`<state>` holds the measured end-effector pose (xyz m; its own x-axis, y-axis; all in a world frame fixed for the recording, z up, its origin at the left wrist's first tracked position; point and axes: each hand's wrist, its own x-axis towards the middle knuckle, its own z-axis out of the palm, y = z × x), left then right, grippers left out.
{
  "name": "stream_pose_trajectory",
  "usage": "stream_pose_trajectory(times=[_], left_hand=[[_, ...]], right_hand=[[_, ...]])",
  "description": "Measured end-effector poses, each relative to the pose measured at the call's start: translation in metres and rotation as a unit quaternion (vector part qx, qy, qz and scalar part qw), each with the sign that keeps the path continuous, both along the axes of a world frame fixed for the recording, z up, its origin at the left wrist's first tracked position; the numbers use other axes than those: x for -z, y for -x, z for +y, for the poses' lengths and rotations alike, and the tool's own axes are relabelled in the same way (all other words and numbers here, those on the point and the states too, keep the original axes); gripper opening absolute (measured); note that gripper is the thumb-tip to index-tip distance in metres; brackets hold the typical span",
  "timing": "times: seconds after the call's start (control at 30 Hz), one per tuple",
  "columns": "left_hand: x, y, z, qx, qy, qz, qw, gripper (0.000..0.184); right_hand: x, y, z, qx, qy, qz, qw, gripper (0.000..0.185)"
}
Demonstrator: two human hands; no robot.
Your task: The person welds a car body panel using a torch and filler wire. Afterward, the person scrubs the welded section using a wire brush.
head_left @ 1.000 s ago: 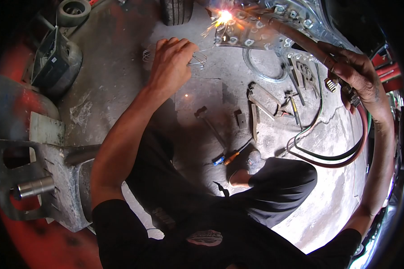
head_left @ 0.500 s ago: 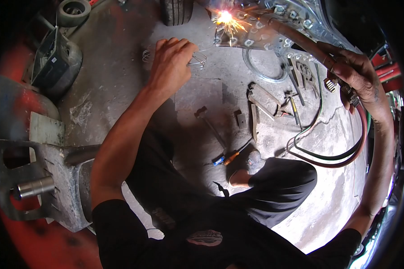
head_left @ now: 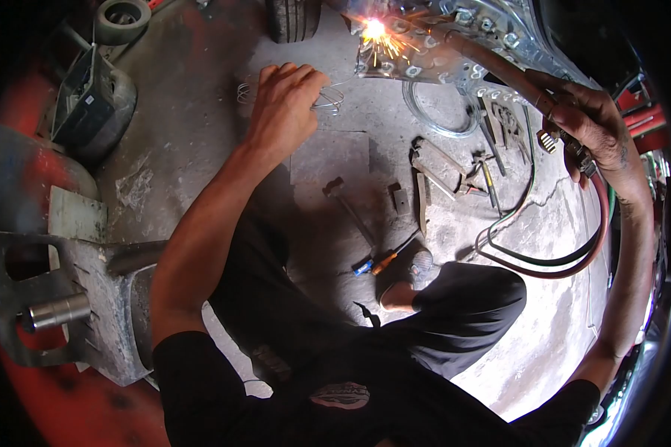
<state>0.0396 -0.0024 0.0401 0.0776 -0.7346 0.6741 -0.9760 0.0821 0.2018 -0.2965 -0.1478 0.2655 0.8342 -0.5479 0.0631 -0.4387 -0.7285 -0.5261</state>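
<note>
Fingers (head_left: 297,74) of left hand (head_left: 282,104) closed round wire loops (head_left: 329,100); right hand (head_left: 593,130) clamped on torch (head_left: 496,61). Sparks (head_left: 375,31) at metal panel's (head_left: 425,63) left edge, gap between panel and left hand. Hoses (head_left: 604,220) loop below right hand. Shirt print (head_left: 340,395) illegible.

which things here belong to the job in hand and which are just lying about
In the job:
- torch, in the right hand
- looped wire, in the left hand
- metal panel, beside the sparks
- red hose

Apparently just lying about:
- hammer
- orange-handled screwdriver
- treaded tyre
</note>
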Motion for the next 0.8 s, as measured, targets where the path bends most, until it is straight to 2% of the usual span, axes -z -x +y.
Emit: stream_pose_trajectory(times=[0.17,0.8], left_hand=[[0.0015,-0.0003,-0.0012,0.0,-0.002,-0.001,1.0,0.039],[0.0039,-0.0033,-0.0034,0.0,-0.005,0.006,1.0,0.037]], right_hand=[[-0.005,-0.0037,0.006,0.015,-0.025,0.019,0.999,0.068],[-0.0006,-0.0007,-0.0001,0.005,-0.001,0.016,1.0,0.068]])
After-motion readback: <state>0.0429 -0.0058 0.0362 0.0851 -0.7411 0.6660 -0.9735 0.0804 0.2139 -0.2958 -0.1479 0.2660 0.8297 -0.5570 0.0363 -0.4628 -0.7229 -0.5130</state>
